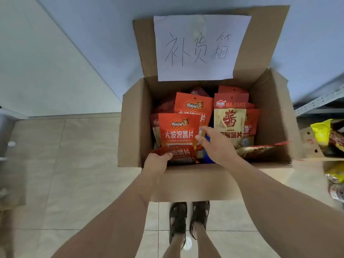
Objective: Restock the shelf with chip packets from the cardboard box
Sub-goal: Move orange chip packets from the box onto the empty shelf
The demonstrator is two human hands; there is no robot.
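An open cardboard box (134, 127) stands on the floor in front of me, its back flap bearing a handwritten paper sign (197, 47). Inside are several orange chip packets (178, 129) and a beige and red packet (230, 120), standing upright. My left hand (156, 162) grips the near end of an orange packet (180, 154) lying flat at the box's front. My right hand (216, 144) reaches into the box and pinches the right edge of the front upright orange packet between thumb and fingers.
A metal shelf (320, 101) stands at the right edge, with yellow and dark snack packets (322, 133) on a cardboard tray below it. Tiled floor spreads to the left. My sandalled feet (189, 220) are just behind the box.
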